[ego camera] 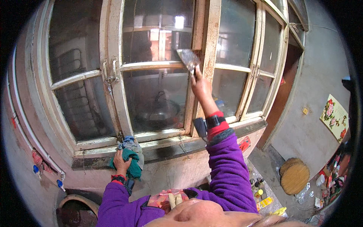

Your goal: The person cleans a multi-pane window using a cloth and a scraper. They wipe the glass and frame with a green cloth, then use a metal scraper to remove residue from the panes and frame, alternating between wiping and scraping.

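Observation:
My right hand (202, 86) grips the handle of a broad-bladed scraper (188, 59). Its blade lies over the right side of a white-painted wooden window frame (158, 65), near the crossbar; whether it touches the glass I cannot tell. On the dark window sill (170, 150), my left hand (122, 163) holds a bunched green cloth (132, 164). A pale blue and white cloth (132, 144) is bundled with it, against the bottom of the frame. Above that, a metal latch (110, 81) hangs between two window handles.
White pipes (37, 142) with blue-handled taps (59, 183) run down the left wall. A large rounded vat (79, 198) stands below. At right are a small table (273, 195) with bottles, round woven-looking discs (295, 177) and a clutter of items (334, 176).

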Tool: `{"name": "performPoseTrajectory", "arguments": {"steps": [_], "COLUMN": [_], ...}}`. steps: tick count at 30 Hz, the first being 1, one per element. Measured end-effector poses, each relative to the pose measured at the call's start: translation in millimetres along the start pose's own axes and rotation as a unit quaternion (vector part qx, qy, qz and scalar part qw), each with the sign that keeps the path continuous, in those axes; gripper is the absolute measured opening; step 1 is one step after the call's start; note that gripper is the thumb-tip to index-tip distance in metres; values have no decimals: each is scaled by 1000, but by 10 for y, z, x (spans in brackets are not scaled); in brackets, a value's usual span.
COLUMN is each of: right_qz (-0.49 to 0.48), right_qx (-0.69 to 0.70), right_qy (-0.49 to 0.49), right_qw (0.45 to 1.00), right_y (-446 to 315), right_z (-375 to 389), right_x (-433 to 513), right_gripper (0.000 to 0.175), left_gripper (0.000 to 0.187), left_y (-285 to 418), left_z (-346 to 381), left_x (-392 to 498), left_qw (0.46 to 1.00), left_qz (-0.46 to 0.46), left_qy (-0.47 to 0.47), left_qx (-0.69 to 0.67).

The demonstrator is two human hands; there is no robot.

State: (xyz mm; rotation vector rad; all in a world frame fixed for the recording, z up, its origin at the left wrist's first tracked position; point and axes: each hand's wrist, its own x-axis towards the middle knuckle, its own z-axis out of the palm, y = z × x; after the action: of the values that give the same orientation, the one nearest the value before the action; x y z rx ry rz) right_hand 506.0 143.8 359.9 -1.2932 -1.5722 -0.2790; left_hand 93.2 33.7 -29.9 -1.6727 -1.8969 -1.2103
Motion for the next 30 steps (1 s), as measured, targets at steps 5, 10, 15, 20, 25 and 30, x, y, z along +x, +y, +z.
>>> {"name": "performPoseTrajectory", "arguments": {"steps": [5, 10, 15, 20, 25, 30], "right_qz": [-60, -36, -80, -26, -82, -117], "right_qx": [15, 68, -49, -7, -31, -22], "right_qy": [34, -55, 10, 11, 23, 47], "right_qw": [998, 996, 996, 1000, 996, 992], "right_y": [-218, -593, -496, -240, -342, -643], "right_z": [-326, -790, -659, -412, -592, -874], "right_x": [825, 1470, 1130, 751, 1336, 1940], "right_gripper": [44, 31, 32, 46, 38, 31], "left_gripper": [75, 72, 72, 72, 72, 73], "left_y": [-53, -45, -52, -45, -43, -47], "left_z": [48, 40, 32, 49, 46, 29], "left_x": [-26, -10, -15, -10, -10, -12], "left_qw": [1000, 1000, 1000, 1000, 1000, 1000], "left_qz": [-4, -8, -10, 6, -1, -4], "left_qy": [-11, -6, -1, 15, 0, -6], "left_qx": [1, -4, -14, -1, -12, -1]}}
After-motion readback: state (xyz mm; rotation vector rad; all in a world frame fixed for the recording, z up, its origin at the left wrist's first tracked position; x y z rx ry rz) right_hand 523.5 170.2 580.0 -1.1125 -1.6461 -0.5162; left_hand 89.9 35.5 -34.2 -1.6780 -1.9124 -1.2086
